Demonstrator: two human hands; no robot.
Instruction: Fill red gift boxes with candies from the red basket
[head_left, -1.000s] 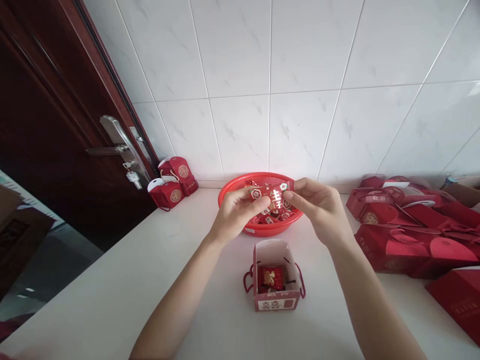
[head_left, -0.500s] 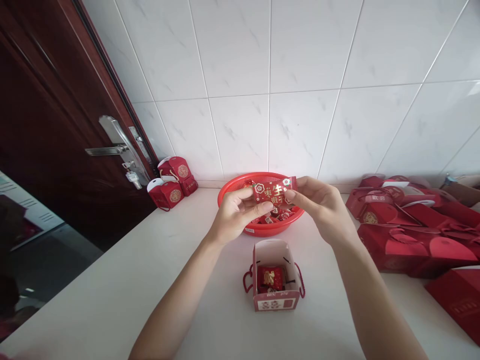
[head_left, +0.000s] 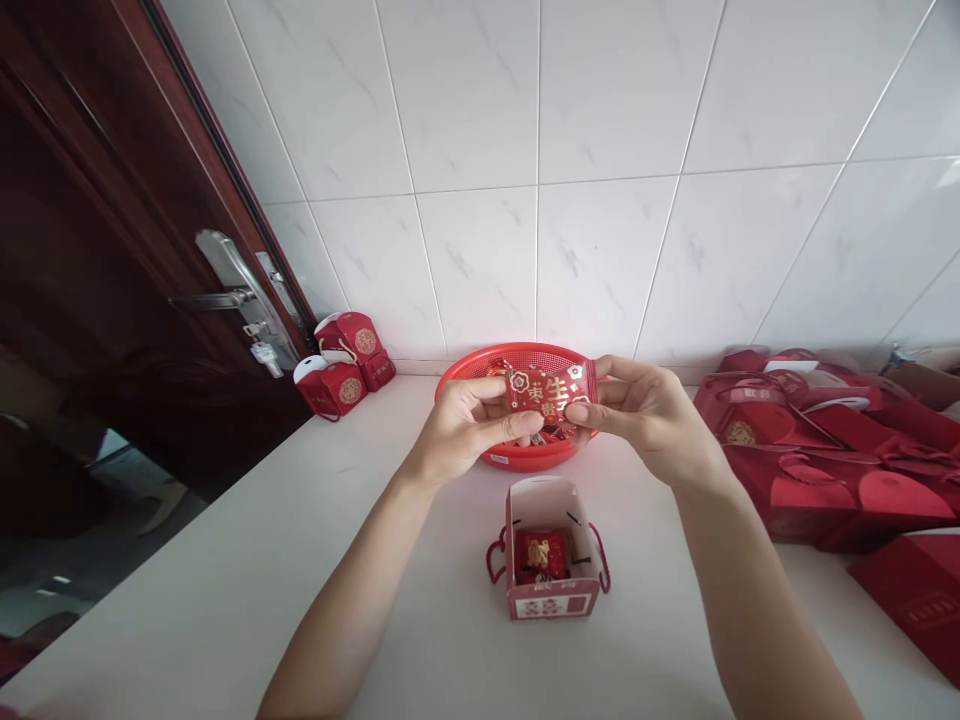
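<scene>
Between my two hands is a red candy packet (head_left: pixel 553 388) with gold characters and white flowers. My left hand (head_left: pixel 471 425) pinches its left side, thumb across the front. At the right side, my right hand (head_left: pixel 637 408) grips it between thumb and fingers. Behind and below the packet sits a red plastic basket (head_left: pixel 517 458) with several wrapped candies (head_left: pixel 553 435), partly covered by my hands. Nearer to me an open red gift box (head_left: pixel 555 603) with cord handles stands upright, holding a red wrapped candy (head_left: pixel 541 552) with a gold character.
Two closed red boxes (head_left: pixel 339 388) stand at the back left by the brown door (head_left: pixel 97 200). Many red boxes (head_left: pixel 810 490) are piled on the right of the white table (head_left: pixel 420 640). A tiled wall (head_left: pixel 480 250) runs along the back.
The packet has tilted slightly, so its printed face shows more fully. My right hand has shifted a little to the right and down; both hands keep hold of the packet.
</scene>
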